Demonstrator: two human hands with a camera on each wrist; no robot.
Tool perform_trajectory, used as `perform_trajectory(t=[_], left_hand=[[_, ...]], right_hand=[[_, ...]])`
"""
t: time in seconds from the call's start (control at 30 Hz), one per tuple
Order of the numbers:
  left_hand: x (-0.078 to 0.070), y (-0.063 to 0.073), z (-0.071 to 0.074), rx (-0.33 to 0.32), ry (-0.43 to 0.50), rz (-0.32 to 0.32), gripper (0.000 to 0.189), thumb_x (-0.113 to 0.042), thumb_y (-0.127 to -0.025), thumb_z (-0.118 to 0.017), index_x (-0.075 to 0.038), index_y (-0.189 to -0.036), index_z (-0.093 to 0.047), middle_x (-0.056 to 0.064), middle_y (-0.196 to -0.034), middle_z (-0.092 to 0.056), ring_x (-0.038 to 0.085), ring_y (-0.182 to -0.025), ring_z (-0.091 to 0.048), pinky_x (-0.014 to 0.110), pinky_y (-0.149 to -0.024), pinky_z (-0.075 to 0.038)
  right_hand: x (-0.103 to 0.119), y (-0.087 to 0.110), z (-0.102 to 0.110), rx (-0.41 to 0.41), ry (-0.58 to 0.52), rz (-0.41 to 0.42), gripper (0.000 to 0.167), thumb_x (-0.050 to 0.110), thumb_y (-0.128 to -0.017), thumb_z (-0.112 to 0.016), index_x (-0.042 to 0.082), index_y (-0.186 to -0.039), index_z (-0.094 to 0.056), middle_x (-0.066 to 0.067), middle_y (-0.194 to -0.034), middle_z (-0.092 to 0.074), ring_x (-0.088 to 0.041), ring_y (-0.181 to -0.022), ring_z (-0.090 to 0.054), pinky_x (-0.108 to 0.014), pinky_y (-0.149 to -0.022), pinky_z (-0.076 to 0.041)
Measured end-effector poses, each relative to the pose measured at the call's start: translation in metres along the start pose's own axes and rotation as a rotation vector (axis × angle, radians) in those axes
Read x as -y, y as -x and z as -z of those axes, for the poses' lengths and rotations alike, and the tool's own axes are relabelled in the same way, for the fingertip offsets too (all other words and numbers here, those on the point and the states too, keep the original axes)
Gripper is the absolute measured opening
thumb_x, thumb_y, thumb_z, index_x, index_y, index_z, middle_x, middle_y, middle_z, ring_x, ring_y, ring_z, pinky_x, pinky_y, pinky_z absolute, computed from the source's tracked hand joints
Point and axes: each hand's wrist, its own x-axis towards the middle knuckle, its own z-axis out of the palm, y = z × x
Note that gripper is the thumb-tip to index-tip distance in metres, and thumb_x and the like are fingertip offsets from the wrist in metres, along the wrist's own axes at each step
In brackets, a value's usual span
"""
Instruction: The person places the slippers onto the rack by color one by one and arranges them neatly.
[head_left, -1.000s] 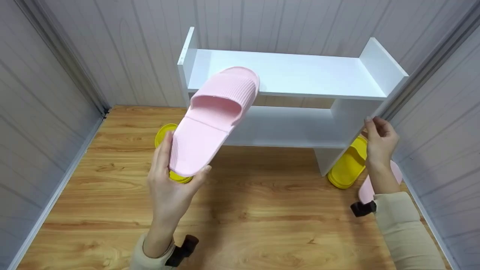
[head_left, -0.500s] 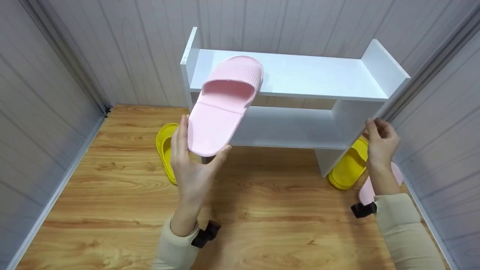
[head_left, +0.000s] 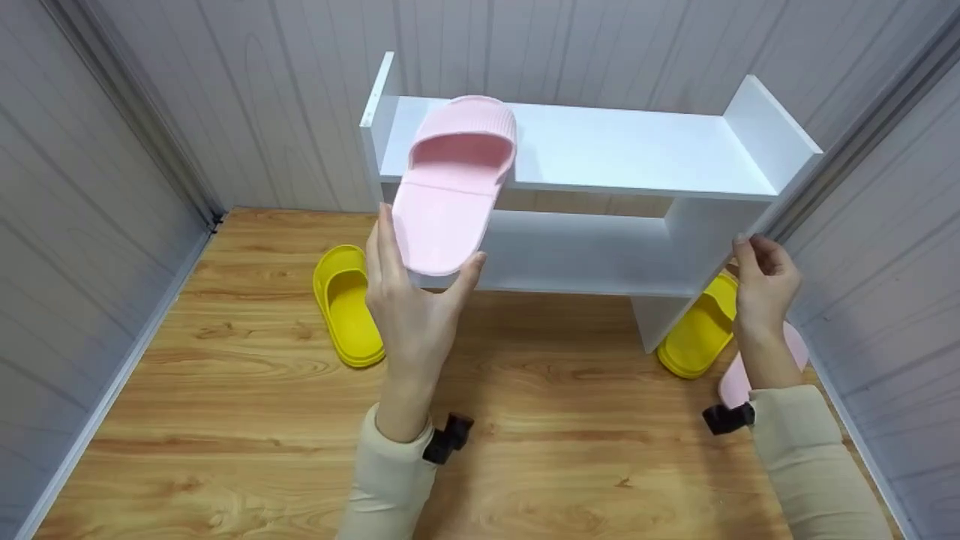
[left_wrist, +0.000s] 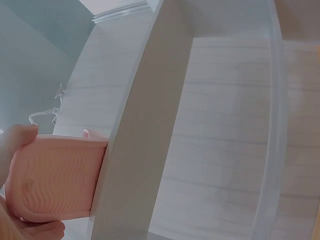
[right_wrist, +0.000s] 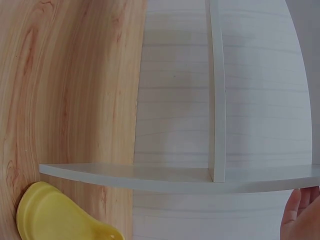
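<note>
My left hand (head_left: 416, 322) grips a pink slipper (head_left: 446, 217) by its heel, thumb on one side and fingers on the other. The slipper's ribbed toe strap points away from me, overlapping the left part of the upper shelf (head_left: 607, 150) in the head view. In the left wrist view, the patterned sole (left_wrist: 60, 177) shows beside the shelf board. On the right, my right hand (head_left: 769, 289) pinches the front edge of the white rack's side panel (head_left: 712, 240). The right wrist view has its fingers (right_wrist: 295, 210) at the panel's outer face.
One yellow slipper (head_left: 349, 304) lies on the wood floor (head_left: 540, 450) at the rack's left. Another yellow slipper (head_left: 694, 337) and a pink slipper (head_left: 735, 382), partly hidden by my right arm, lie at its right. Panelled walls (head_left: 105, 187) enclose the corner.
My left hand has carried the pink slipper up and forward, shifting right and turning the toe straighter ahead. The left yellow slipper shows more now. My right hand has stayed still.
</note>
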Motion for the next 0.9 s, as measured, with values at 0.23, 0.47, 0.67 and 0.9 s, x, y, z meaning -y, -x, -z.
perform_trajectory(t=[0.23, 0.47, 0.67, 0.9], left_hand=[[-0.006, 0.001, -0.01, 0.071, -0.034, -0.026, 0.097, -0.047, -0.068, -0.07, 0.005, -0.135, -0.025, 0.018, -0.133, -0.035, 0.023, -0.118, -0.036, 0.032, -0.097, -0.03], [-0.009, 0.002, -0.021, 0.07, -0.032, -0.054, 0.094, -0.044, -0.069, -0.07, 0.007, -0.134, -0.026, 0.019, -0.131, -0.037, 0.024, -0.115, -0.04, 0.035, -0.094, -0.034], [-0.007, 0.0, -0.033, 0.036, 0.003, -0.064, 0.093, -0.044, -0.069, -0.072, 0.009, -0.133, -0.028, 0.021, -0.13, -0.037, 0.024, -0.117, -0.038, 0.033, -0.095, -0.032], [-0.005, -0.006, -0.046, 0.032, 0.002, -0.053, 0.095, -0.046, -0.069, -0.071, 0.009, -0.133, -0.028, 0.021, -0.131, -0.036, 0.024, -0.118, -0.037, 0.031, -0.097, -0.03]], right_hand=[[-0.003, -0.001, 0.0, 0.008, 0.021, 0.03, 0.022, 0.017, -0.079, -0.067, 0.002, -0.094, -0.061, -0.009, -0.09, -0.053, -0.016, -0.082, -0.048, -0.018, -0.071, -0.042], [-0.001, -0.002, 0.0, 0.008, 0.001, 0.02, 0.024, 0.018, -0.078, -0.067, 0.001, -0.095, -0.061, -0.01, -0.09, -0.053, -0.016, -0.082, -0.049, -0.017, -0.072, -0.045], [-0.001, -0.002, 0.0, -0.002, 0.016, 0.01, 0.024, 0.019, -0.078, -0.067, 0.002, -0.095, -0.061, -0.009, -0.091, -0.053, -0.016, -0.083, -0.049, -0.018, -0.073, -0.043], [-0.002, -0.002, -0.001, -0.001, -0.005, -0.012, 0.023, 0.017, -0.078, -0.067, 0.002, -0.094, -0.061, -0.009, -0.089, -0.053, -0.015, -0.081, -0.049, -0.018, -0.071, -0.044]])
